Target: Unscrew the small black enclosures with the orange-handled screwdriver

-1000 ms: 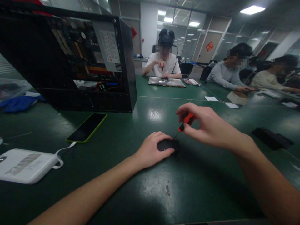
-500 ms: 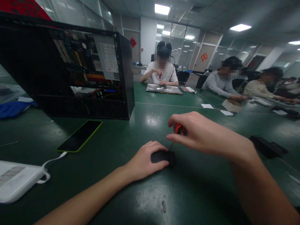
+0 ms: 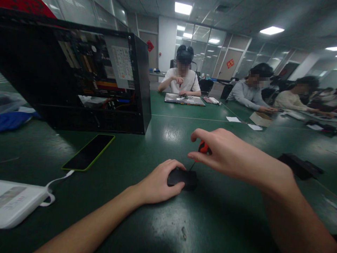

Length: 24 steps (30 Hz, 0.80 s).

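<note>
My left hand (image 3: 163,182) is closed around a small black boxy device (image 3: 190,180) lying on the green table, its thumb along the near side and its fingers over the far side. In my right hand (image 3: 219,147) is a screwdriver (image 3: 203,147) with a red and black handle. Its thin shaft slants down to the left, and the tip meets the device's far edge or lies just behind it; I cannot tell which. My index finger is curled above the handle, and the thumb is below it.
An opened black computer case (image 3: 142,88) stands at the left. Nearer lie a phone (image 3: 89,153) with a green edge and a white box-shaped device (image 3: 21,200) with a cable. A black object (image 3: 300,166) lies at the right. Several people sit across the table (image 3: 171,218).
My left hand has slid back slightly along the device, its thumb drawn left. My right hand has shifted a little to the right and its grip on the screwdriver has loosened slightly.
</note>
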{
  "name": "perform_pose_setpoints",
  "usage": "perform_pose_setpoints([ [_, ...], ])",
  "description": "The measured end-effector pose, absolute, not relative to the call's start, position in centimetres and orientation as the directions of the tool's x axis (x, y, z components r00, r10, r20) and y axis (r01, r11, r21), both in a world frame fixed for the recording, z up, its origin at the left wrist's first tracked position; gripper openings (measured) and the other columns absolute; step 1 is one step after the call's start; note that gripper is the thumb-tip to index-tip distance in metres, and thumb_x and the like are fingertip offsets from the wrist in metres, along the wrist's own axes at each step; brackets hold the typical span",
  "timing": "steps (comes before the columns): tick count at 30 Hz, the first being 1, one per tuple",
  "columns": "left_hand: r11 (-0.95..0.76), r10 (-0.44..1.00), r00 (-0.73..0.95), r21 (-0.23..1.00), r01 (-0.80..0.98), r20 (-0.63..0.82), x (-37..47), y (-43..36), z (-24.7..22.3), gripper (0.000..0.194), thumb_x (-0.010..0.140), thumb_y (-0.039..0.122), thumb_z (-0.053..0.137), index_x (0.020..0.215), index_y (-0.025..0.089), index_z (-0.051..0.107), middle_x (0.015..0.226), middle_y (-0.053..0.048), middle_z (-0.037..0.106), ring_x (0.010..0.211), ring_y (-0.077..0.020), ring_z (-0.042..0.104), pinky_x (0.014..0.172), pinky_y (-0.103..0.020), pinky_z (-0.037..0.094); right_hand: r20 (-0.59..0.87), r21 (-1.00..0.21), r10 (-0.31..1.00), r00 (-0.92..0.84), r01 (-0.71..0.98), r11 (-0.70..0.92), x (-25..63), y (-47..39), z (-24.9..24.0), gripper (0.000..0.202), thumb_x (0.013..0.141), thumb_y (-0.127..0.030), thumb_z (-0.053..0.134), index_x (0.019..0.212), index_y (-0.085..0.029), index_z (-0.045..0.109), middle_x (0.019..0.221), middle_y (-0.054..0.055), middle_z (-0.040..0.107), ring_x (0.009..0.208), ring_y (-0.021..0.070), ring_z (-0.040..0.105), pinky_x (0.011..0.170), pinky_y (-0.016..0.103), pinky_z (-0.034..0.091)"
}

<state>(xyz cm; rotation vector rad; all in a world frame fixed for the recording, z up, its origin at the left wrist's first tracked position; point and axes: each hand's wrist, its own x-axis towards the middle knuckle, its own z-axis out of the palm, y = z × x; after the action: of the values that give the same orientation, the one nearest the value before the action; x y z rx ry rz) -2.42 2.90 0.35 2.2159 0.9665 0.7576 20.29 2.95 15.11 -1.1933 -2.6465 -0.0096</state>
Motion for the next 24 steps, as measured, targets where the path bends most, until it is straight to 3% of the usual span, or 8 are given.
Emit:
perform_pose_setpoints([
  [3, -0.565, 0.775, 0.572, 0.7, 0.437, 0.269, -2.5, 2.9, 0.3, 0.036, 0.083, 0.025, 0.075, 0.117, 0.024, 0.064, 0.117, -0.006, 0.07, 0.108, -0.0269, 0.066, 0.098, -0.043, 0.052, 0.221, -0.08, 0.719, -0.659, 0.722, 0.687, 19.9, 3.2, 15.0, 0.013, 0.095, -0.031, 0.07, 0.103, -0.023, 0.064, 0.081, 0.002, 0.07, 0.07, 0.0174, 0.065, 0.057, 0.028, 0.039],
  [6, -0.601, 0.755, 0.588, 0.666, 0.442, 0.291, -2.5, 3.1, 0.3, 0.034, 0.083, 0.027, 0.077, 0.115, 0.023, 0.064, 0.117, -0.006, 0.071, 0.109, -0.0273, 0.066, 0.099, -0.044, 0.05, 0.27, -0.101, 0.656, -0.705, 0.656, 0.748, 19.7, 3.2, 15.3, 0.022, 0.091, -0.023, 0.068, 0.112, -0.023, 0.063, 0.085, 0.0, 0.07, 0.075, 0.0166, 0.066, 0.063, 0.027, 0.042],
  [10, -0.657, 0.718, 0.616, 0.61, 0.444, 0.325, -2.7, 3.3, 0.2, 0.035, 0.083, 0.028, 0.077, 0.115, 0.022, 0.064, 0.116, -0.006, 0.071, 0.107, -0.0273, 0.066, 0.098, -0.043, 0.049, 0.355, -0.142, 0.626, -0.695, 0.622, 0.77, 19.5, 2.9, 15.9, 0.02, 0.091, -0.025, 0.067, 0.11, -0.024, 0.062, 0.082, -0.002, 0.068, 0.07, 0.0148, 0.064, 0.066, 0.028, 0.042],
  [24, -0.702, 0.682, 0.641, 0.56, 0.44, 0.352, -3.1, 3.6, 0.5, 0.039, 0.083, 0.031, 0.079, 0.117, 0.018, 0.066, 0.112, -0.008, 0.072, 0.104, -0.0276, 0.067, 0.094, -0.042, 0.053, 0.271, -0.181, 0.588, -0.762, 0.56, 0.809, 18.4, 2.7, 15.2, 0.023, 0.094, -0.027, 0.065, 0.116, -0.02, 0.065, 0.083, -0.001, 0.068, 0.074, 0.0146, 0.062, 0.068, 0.027, 0.04],
])
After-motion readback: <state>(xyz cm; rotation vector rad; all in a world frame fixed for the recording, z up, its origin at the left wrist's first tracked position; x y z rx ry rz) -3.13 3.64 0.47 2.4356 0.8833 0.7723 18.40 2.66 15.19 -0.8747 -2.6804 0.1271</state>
